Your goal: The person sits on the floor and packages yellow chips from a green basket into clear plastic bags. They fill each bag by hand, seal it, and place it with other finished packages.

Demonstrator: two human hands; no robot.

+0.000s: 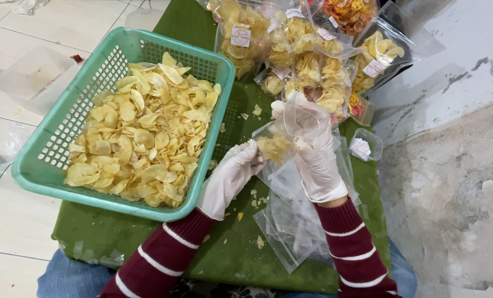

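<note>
**Two gloved hands, one bag of chips**

The right hand (311, 144) pinches a clear bag (277, 144) of chips. The left hand (231, 175), fingers curled, touches the bag's side. A green basket (48, 165) of chips sits just left of the hands.

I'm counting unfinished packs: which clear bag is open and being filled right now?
The clear bag held between both gloved hands, partly filled with chips. The filled bags are piled farther away; the empty bags lie flat beneath.
</note>
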